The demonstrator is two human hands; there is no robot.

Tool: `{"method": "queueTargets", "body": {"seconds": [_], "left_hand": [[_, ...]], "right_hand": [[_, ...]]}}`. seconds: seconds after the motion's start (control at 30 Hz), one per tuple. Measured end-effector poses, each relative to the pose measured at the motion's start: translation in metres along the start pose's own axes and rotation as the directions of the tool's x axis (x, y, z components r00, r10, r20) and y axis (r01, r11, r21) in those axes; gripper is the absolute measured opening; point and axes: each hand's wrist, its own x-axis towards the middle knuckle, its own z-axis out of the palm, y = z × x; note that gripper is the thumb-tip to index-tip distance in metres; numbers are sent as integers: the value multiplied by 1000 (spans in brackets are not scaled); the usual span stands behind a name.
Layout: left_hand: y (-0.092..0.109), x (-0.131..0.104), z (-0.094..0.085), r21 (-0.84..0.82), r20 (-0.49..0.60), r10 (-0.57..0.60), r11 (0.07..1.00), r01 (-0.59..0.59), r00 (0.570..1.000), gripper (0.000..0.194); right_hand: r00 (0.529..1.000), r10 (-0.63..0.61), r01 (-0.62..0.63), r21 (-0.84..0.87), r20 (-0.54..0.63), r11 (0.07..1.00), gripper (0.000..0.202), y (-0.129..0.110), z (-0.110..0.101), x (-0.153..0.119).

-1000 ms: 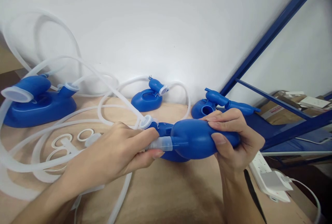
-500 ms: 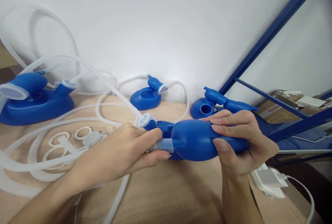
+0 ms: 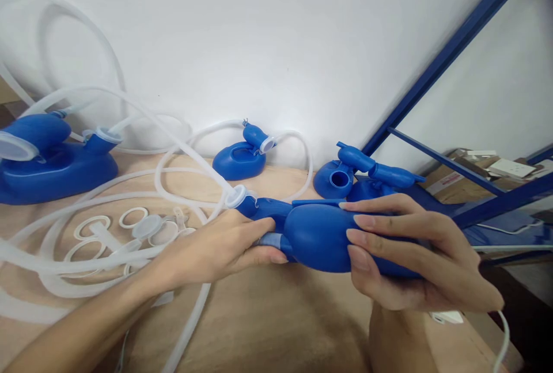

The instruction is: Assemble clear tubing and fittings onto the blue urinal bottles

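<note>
Between my hands a blue bulb-shaped plastic funnel (image 3: 319, 235) lies sideways. My right hand (image 3: 419, 252) wraps its fingers and thumb around the wide end, which is mostly hidden. At the narrow end, my left hand (image 3: 233, 243) pinches a clear hose (image 3: 271, 239) that is fitted over the nozzle. Directly behind the funnel is a blue urinal bottle (image 3: 274, 209), partly covered. Its white cap (image 3: 237, 195) has a whitish tube (image 3: 190, 151) running up and left.
Another blue bottle (image 3: 60, 171) with tubing stands at the left, a smaller-looking one (image 3: 239, 160) by the wall, and more (image 3: 332, 180) at the right. White rings (image 3: 133, 217), caps (image 3: 147, 226) and looped tubes lie on the table (image 3: 268, 327). A blue metal frame (image 3: 449, 50) rises at right.
The hose covers more of the funnel's nozzle end or has tilted slightly. My right hand has turned and shifted right, its fingers more stretched along the funnel. The view has moved slightly.
</note>
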Motion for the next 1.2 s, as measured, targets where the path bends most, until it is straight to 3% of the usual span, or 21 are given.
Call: {"method": "queueTargets", "body": {"seconds": [0.17,0.27,0.33,0.4,0.43,0.5,0.57,0.67,0.73,0.83,0.9,1.03,1.2], "left_hand": [[-6,1,-1,66,69,-139,989,134,988,64],[-3,0,-3,189,-39,-137,972,142,990,50],[-1,-2,-2,368,-256,-7,924,104,967,40],[3,-4,0,571,-427,218,818,75,878,31],[5,-5,2,628,-452,313,776,49,835,27],[8,-8,6,647,-451,409,762,-25,793,20],[9,-9,13,664,-451,462,745,-59,764,14],[7,-9,24,769,-429,552,638,-31,715,14],[5,-7,29,699,-462,448,716,3,766,15],[2,-4,30,308,-508,17,937,163,861,24],[0,-3,26,67,-451,-187,968,242,873,35],[-3,-5,23,-128,-377,-253,967,220,891,46],[-3,-7,30,-202,-400,-314,947,251,861,41]], "right_hand": [[991,110,-108,32,-81,994,27,-4,13,3],[965,215,-213,29,-154,977,28,-2,19,4],[930,290,-294,18,-227,956,25,3,21,3],[868,369,-380,34,-333,924,17,9,21,0],[827,405,-416,60,-390,908,12,13,20,-1],[760,470,-464,131,-450,876,8,20,20,-4],[730,501,-484,167,-465,859,9,24,22,-5],[701,489,-500,130,-519,856,10,23,29,-4],[687,484,-507,120,-542,853,10,19,35,-2],[690,504,-502,157,-520,850,12,9,45,2],[695,515,-495,185,-502,849,10,3,50,3],[709,529,-477,236,-466,847,7,-4,56,4],[716,524,-461,250,-461,851,7,-5,60,3]]}}
